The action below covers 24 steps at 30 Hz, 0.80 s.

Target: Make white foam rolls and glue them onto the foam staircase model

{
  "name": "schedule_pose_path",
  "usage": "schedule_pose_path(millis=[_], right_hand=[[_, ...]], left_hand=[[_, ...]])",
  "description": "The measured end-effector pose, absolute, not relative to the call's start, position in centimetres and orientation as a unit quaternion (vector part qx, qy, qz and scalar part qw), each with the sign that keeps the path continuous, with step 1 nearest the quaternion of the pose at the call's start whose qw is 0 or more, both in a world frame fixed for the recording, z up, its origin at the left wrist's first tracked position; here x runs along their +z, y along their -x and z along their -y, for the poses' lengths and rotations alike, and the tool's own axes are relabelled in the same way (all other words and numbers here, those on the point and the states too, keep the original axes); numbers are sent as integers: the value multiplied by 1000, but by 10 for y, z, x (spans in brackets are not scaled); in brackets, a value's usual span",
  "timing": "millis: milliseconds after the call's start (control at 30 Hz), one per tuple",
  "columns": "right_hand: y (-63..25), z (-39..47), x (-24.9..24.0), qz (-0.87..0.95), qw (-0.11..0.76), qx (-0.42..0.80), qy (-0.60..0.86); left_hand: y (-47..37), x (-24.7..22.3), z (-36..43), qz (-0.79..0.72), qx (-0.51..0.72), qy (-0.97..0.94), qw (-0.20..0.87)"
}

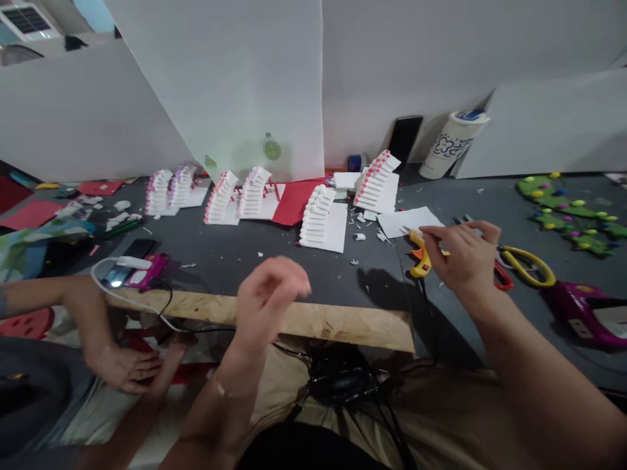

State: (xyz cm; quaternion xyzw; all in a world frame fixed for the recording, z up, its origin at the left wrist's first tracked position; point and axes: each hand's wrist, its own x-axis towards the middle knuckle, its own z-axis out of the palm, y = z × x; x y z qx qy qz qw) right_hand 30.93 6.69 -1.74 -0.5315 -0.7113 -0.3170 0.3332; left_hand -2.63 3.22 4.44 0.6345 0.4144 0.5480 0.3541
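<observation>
My left hand (268, 297) is raised over the table's wooden front edge (343, 324), its fingers curled together and blurred; anything between them is hidden. My right hand (463, 258) hovers above the right part of the table, thumb and fingertips pinched together, and what they hold is too small to make out. Just left of it lies a yellow-and-orange glue gun (420, 264) with a black cord. A white card (410, 222) is behind the glue gun. Fan-like rows of white sticks stand on cards, one all white (316, 219), another with red tips (376, 183).
Yellow-handled scissors (533, 264), a magenta device (585, 313) and green decorated shapes (563, 205) lie at right. A white tumbler (450, 147) and dark phone (405, 138) stand behind. Red paper (296, 201) lies mid-table. At left, another person's hands (122, 367) rest below the edge.
</observation>
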Motion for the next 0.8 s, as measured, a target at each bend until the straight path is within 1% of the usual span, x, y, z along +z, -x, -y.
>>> schedule_pose_path(millis=[33, 67, 167, 267, 367, 500, 667, 800], right_hand=[[-306, -66, -18, 718, 335, -301, 531], [-302, -66, -19, 724, 334, -278, 536], [-281, -68, -21, 759, 311, -182, 542], [-248, -74, -22, 833, 263, -86, 479], [-208, -87, -23, 877, 191, -47, 439], [-170, -109, -27, 889, 116, -29, 442], [-153, -126, -39, 881, 60, -12, 470], [-150, -125, -43, 871, 35, -6, 490]], left_hand=[[25, 36, -52, -440, 513, -668, 312], [24, 26, -71, -464, 452, -712, 270], [23, -10, -117, -511, 319, -782, 158], [22, -37, -142, -531, 257, -801, 103], [19, -47, -152, -542, 236, -803, 75], [16, -52, -157, -549, 230, -801, 60], [13, -63, -162, -553, 254, -790, 72], [15, -63, -162, -573, 283, -762, 103]])
